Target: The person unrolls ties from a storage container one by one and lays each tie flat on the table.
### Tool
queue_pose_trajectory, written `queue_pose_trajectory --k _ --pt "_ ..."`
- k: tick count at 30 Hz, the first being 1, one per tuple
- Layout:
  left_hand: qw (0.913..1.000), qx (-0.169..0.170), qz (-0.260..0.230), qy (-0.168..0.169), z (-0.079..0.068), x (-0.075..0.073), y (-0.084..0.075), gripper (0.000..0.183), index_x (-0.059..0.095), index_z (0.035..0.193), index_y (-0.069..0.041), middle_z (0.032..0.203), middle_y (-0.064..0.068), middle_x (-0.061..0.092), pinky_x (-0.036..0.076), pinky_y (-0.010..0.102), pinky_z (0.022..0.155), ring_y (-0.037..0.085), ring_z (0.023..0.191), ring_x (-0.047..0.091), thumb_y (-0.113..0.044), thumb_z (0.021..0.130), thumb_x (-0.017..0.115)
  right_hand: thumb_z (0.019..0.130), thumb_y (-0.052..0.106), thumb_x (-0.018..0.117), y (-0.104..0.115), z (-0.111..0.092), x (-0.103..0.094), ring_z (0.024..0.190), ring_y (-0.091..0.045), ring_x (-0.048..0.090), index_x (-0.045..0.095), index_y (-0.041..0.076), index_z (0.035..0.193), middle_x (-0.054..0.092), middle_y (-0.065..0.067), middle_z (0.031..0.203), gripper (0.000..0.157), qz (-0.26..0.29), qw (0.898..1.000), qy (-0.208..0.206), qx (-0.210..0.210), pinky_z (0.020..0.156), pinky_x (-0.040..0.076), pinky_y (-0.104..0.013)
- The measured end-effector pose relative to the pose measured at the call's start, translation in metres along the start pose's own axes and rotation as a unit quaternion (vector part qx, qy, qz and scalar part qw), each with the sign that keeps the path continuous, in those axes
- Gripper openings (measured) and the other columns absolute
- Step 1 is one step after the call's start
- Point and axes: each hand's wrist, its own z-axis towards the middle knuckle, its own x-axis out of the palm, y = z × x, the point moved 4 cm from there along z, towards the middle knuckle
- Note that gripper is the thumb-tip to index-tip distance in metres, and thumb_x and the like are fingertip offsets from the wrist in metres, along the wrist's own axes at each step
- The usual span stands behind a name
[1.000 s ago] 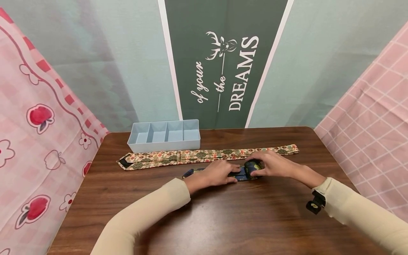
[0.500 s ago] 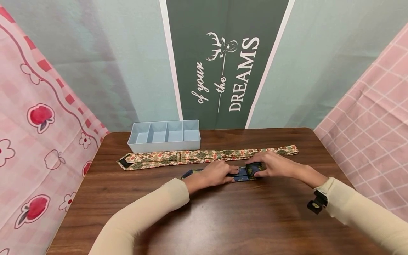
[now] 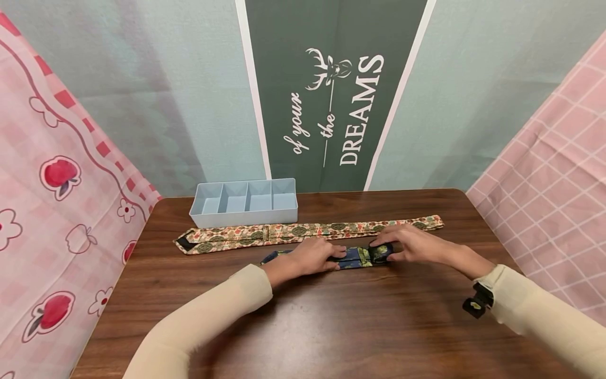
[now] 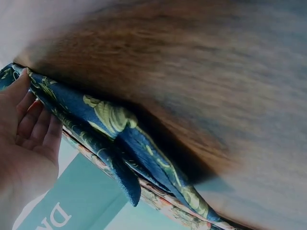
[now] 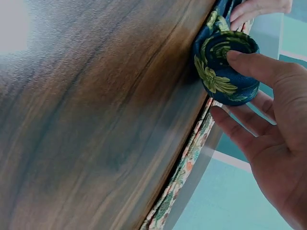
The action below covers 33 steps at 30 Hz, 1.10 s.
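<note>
A dark blue necktie point(image 3: 350, 258) with yellow-green flowers lies lengthwise on the table, its right end wound into a roll point(image 5: 225, 69). My right hand point(image 3: 418, 245) holds that roll on its edge, thumb against the coiled side in the right wrist view. On the flat part of the blue tie rests my left hand point(image 3: 310, 257), fingers extended across it. Its thumb touches the tie's near edge in the left wrist view, where the wide end point(image 4: 158, 158) sticks out loosely. A cream floral necktie point(image 3: 303, 230) lies stretched out just behind.
A light blue box point(image 3: 243, 217) with several compartments stands at the back left of the brown wooden table point(image 3: 331, 326). Printed cloths hang behind and at both sides. The cream tie's right part passes behind my right hand.
My left hand and the blue tie's pointed end have shifted left. The roll has turned and moved slightly right with my right hand; a yellow-green band now shows beside it.
</note>
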Motion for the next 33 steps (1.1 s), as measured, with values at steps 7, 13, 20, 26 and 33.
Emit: queue_pose_trajectory --k 7,13,20,26,33 --pt "1.0 0.002 0.005 -0.003 -0.007 -0.002 0.005 0.041 0.061 0.134 -0.024 0.14 -0.008 0.054 0.055 0.032 0.084 0.016 0.096 0.07 -0.036 0.095 0.064 0.073 0.008 0.084 -0.005 -0.007 0.004 0.099 -0.012 0.064 0.068 0.013 0.121 0.067 0.004 0.112 0.051 0.009 1.0 -0.023 0.013 0.077 0.055 -0.038" --pt "0.9999 -0.007 0.007 -0.001 -0.012 -0.004 0.009 0.042 0.06 0.134 -0.025 0.139 -0.01 0.054 0.056 0.034 0.08 0.017 0.091 0.07 -0.036 0.094 0.065 0.071 0.008 0.087 -0.012 -0.017 0.011 0.103 -0.014 0.064 0.066 0.017 0.125 0.066 0.004 0.116 0.059 0.008 0.998 -0.058 0.033 0.078 0.056 -0.038" --pt "0.9999 -0.015 0.007 -0.001 -0.01 -0.005 0.008 0.041 0.064 0.131 -0.024 0.137 -0.009 0.057 0.056 0.034 0.081 0.016 0.097 0.069 -0.034 0.092 0.069 0.069 0.008 0.088 -0.014 -0.024 0.015 0.107 -0.02 0.065 0.067 0.015 0.122 0.067 0.001 0.118 0.058 0.011 0.996 -0.083 0.032 0.081 0.056 -0.04" --pt "0.9996 -0.024 0.012 -0.013 -0.004 -0.007 0.002 0.037 0.069 0.126 -0.024 0.13 -0.009 0.063 0.055 0.034 0.085 0.014 0.109 0.066 -0.036 0.091 0.069 0.069 0.011 0.089 -0.014 -0.022 0.01 0.099 -0.016 0.066 0.067 0.014 0.123 0.067 0.0 0.116 0.059 0.021 0.997 -0.064 0.032 0.07 0.056 -0.032" --pt "0.9982 -0.041 0.02 -0.039 0.006 -0.01 -0.004 0.036 0.072 0.121 -0.025 0.116 -0.008 0.071 0.056 0.034 0.072 0.014 0.094 0.07 -0.043 0.089 0.07 0.078 0.035 0.083 -0.011 -0.016 0.008 0.098 -0.008 0.065 0.067 0.019 0.121 0.067 0.007 0.114 0.048 0.037 0.996 -0.034 0.068 0.071 0.056 -0.031"
